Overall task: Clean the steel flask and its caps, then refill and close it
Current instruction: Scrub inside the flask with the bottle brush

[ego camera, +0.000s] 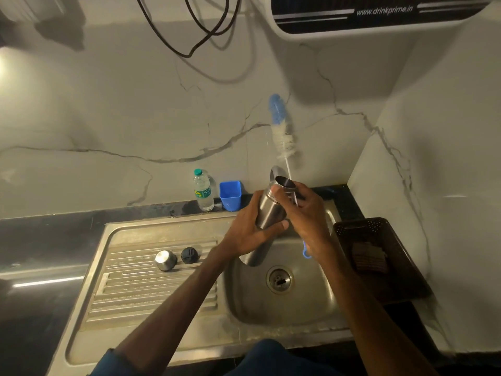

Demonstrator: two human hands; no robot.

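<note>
Above the sink basin [244,299] my left hand [250,232] grips the steel flask [268,210] round its body, tilted with its open mouth pointing up and to the right. My right hand [309,218] holds the thin handle of a bottle brush [282,128]. The brush's blue and white bristle head stands in the air above the flask mouth, outside the flask. On the ribbed draining board [141,289] lie the steel cap [166,260] and, just right of it, the black inner cap [189,255].
A small plastic water bottle [203,189] and a blue plastic cup [230,195] stand at the back of the dark counter. A dark basket [379,256] holding a brown scrubber sits right of the sink. A water purifier [379,14] hangs on the wall above.
</note>
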